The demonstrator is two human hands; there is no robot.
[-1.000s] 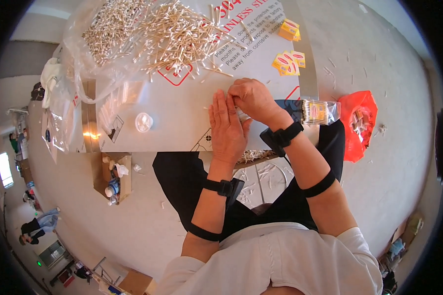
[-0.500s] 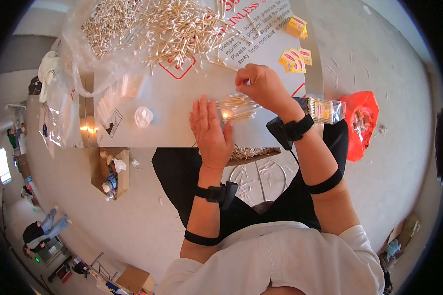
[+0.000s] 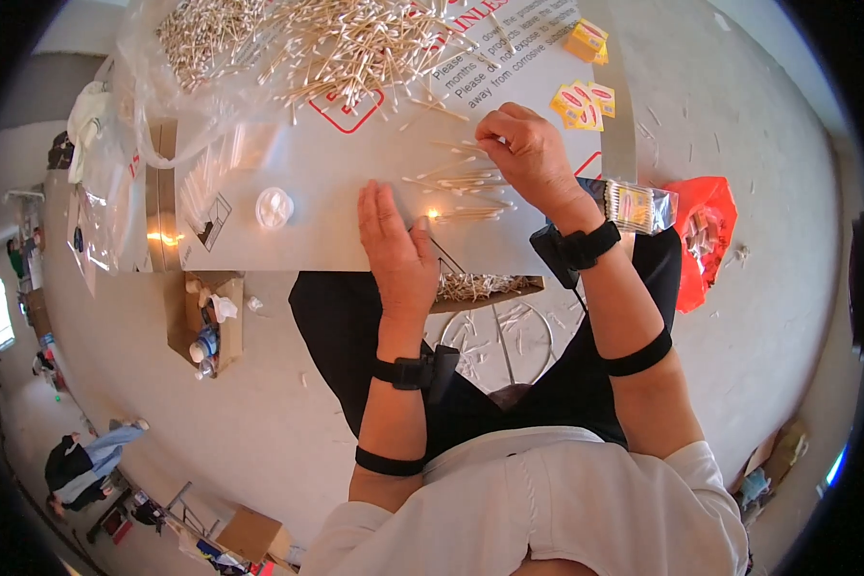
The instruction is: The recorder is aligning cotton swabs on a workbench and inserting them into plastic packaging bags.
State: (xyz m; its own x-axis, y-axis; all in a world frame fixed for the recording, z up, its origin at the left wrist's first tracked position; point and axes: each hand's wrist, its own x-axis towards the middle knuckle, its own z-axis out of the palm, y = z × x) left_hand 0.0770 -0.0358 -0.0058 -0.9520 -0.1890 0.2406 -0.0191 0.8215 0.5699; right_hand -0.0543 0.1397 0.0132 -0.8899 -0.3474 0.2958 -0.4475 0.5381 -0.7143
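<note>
My left hand [image 3: 394, 252] lies flat on the sheet-covered table [image 3: 307, 245], fingers stretched out and holding nothing. To its right is a small loose group of cotton swabs [image 3: 466, 180], spread in uneven rows. Over the right end of that group, my right hand [image 3: 528, 161] is closed in a pinch. Whatever its fingertips hold, if anything, is too small to make out. Beyond both hands, a big heap of cotton swabs [image 3: 360, 53] covers the far part of the table. By my right wrist sits a clear packet of swabs [image 3: 634, 206] with a yellow label.
A clear plastic bag [image 3: 202, 106] with more swabs is at far left. Clear sleeves [image 3: 211, 182] and a round white tub [image 3: 275, 207] lie left. Yellow cards [image 3: 583, 104] sit far right, a red bag [image 3: 706, 250] beyond the edge. Below is an open box of swabs [image 3: 480, 286].
My left hand has drawn slightly left, away from the small swab group. My right hand has shifted a little right and away from me. The grouped swabs are now more spread out.
</note>
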